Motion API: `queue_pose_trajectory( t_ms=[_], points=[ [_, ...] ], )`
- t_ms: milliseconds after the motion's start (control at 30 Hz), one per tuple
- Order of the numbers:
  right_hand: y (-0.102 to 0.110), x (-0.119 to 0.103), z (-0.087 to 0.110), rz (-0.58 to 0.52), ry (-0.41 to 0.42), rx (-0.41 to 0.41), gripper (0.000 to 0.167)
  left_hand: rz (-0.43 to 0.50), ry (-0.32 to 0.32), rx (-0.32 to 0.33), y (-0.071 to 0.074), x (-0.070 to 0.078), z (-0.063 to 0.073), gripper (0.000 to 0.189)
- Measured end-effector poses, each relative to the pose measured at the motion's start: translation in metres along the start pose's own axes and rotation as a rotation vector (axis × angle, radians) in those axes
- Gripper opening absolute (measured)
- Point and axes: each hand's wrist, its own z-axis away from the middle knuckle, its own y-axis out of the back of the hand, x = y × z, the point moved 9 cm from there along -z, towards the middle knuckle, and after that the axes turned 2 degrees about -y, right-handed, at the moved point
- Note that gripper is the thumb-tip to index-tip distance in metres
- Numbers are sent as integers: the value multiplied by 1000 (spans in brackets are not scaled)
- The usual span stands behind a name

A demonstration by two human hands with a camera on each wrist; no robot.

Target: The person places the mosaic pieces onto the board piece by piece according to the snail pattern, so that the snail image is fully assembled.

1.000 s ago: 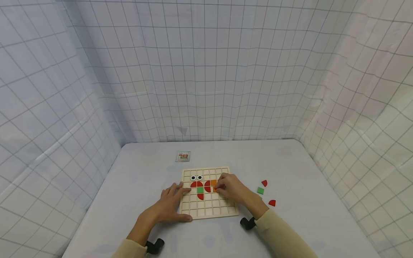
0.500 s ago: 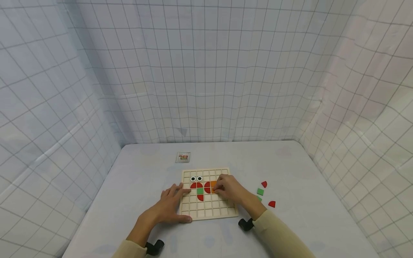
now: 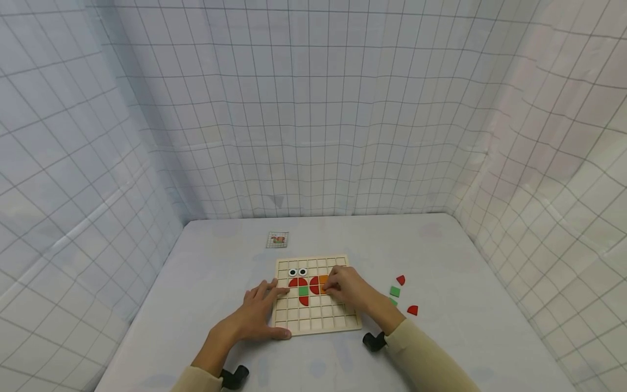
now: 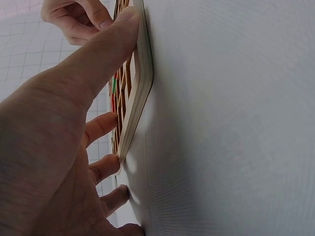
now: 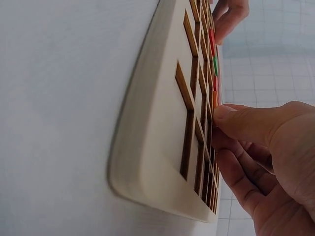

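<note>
A wooden grid board (image 3: 317, 326) lies on the table before me. My left hand (image 3: 257, 313) rests along its left side, fingers spread and thumb on the near edge. Thumb and fingertips of my right hand (image 3: 349, 287) are on an orange square tile (image 5: 215, 100) at the board's grid, partly hidden by the fingers. Just behind it another orange tile (image 3: 324, 279) sits in a cell, beside red quarter-circle tiles (image 3: 314, 286). Farther left are two eye tiles (image 3: 297, 272), more red quarter-circles (image 3: 297, 282) and a green square (image 3: 303, 291).
Right of the board lie loose red quarter-circles (image 3: 413, 310) and green squares (image 3: 394, 292), one partly hidden by the right forearm. A small picture card (image 3: 277, 240) lies behind the board. Grid-patterned white curtains (image 3: 313, 136) enclose the table's back and sides.
The right hand has shifted slightly left, and the orange tile under its fingertips now sits closer against the red quarter-circles. The left hand keeps its place on the board.
</note>
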Motion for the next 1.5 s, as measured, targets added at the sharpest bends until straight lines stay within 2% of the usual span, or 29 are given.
queue_pose_trajectory(
  t_ms=[133,433,633,833,1100,1500],
  points=[
    [0,0,0,9,-22,-23,9,3,-2,-2,0,-1,0,110],
    [10,2,10,-3,-64,-11,9,5,-4,-5,-1,-1,1,110],
    [21,15,23,-6,-109,21,9,8,-3,-3,0,0,1,110],
    [34,27,37,11,-99,63,9,-2,-9,0,1,1,1,110],
    [43,48,58,38,-142,41,12,-4,-8,-3,1,2,0,109],
    [44,66,79,-35,-156,3,21,-2,-3,-2,2,4,1,110]
  ],
)
